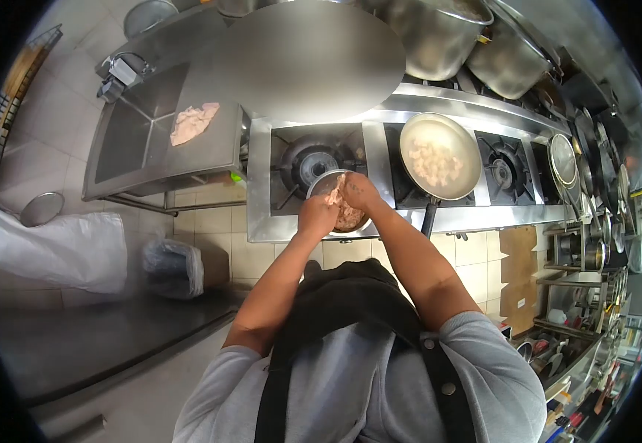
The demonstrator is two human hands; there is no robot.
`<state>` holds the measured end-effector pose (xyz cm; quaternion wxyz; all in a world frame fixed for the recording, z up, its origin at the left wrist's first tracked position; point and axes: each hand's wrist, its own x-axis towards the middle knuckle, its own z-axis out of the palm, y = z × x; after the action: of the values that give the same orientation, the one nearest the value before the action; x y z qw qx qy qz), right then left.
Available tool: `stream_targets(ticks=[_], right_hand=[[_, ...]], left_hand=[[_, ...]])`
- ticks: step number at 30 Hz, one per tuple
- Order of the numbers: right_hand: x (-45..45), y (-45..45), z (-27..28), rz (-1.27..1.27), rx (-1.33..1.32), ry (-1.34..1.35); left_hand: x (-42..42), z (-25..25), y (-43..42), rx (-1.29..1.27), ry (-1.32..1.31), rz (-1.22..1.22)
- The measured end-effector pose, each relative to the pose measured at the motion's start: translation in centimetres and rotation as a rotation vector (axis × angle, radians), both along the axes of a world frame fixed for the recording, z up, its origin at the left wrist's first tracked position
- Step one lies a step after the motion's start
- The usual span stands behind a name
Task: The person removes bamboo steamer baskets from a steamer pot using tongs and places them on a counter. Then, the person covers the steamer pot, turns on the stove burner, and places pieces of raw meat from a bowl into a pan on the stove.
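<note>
A metal bowl (pixel 324 182) with pinkish meat in it rests at the front edge of the stove, by the left burner. Over the bowl, my left hand (pixel 318 215) has its fingers closed on a pale piece of meat (pixel 336 193). My right hand (pixel 358 192) grips the same piece from the other side, its fingers closed too. Right of my hands, a light-coloured frying pan (pixel 462 140) holds several pale chunks of meat (pixel 436 163), its dark handle pointing toward me.
Big steel pots (pixel 430 44) stand behind the stove. A crumpled pinkish cloth (pixel 194 123) lies on the steel sink counter (pixel 214 151) at left. Strainers and pans (pixel 562 159) hang at right. A lined bin (pixel 173 267) stands on the floor, lower left.
</note>
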<state>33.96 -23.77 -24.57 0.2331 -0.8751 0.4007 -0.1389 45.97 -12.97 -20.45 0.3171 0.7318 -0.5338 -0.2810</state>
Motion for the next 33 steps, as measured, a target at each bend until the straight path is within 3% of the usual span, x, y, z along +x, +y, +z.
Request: stream_targets(ticks=[2,5,10,15,19,21,22,26,29,30,32,33], right_hand=[[0.1,-1.4,-4.1,-0.008,-0.030,-0.048],[0.0,-1.3,-5.9,0.006,-0.044,-0.037],[0.1,-0.6,-6.0,0.020,0.029,0.012],[-0.1,-2.1,-5.7,-0.185,0.062,0.090],[-0.3,-2.9,-3.1,0.024,-0.092,0.066],[-0.8,-2.4,0.7,0.096,0.163,-0.059],[-1.0,-1.9,2.3,0.102,0.162,-0.056],[-2.0,-0.7,5.7,0.076,0.436,0.027],[-2.3,-0.5,5.5,0.059,0.642,-0.087],[-2.3,-0.4,5.1,0.020,0.757,-0.193],[-2.3,-0.4,3.2,-0.063,0.725,-0.192],[-2.0,0.0,3.7,-0.145,0.693,-0.196]], left_hand=[[0.4,0.2,0.0,-0.046,0.028,0.006],[0.5,0.4,0.7,0.019,-0.033,-0.026],[0.1,0.9,1.7,0.027,-0.070,-0.039],[0.1,1.2,2.2,-0.051,-0.079,-0.057],[0.6,-0.1,1.9,-0.052,-0.058,-0.039],[1.0,-2.6,1.2,0.001,0.002,-0.030],[1.2,-3.3,0.9,0.060,0.060,-0.027],[0.5,-2.3,0.6,0.101,0.148,-0.079],[0.5,-4.2,0.0,-0.127,0.134,-0.051],[0.5,-3.5,0.0,-0.076,0.208,-0.096],[0.7,-3.3,-0.5,-0.026,0.285,-0.141],[0.9,-3.6,-0.8,0.071,0.597,-0.110]])
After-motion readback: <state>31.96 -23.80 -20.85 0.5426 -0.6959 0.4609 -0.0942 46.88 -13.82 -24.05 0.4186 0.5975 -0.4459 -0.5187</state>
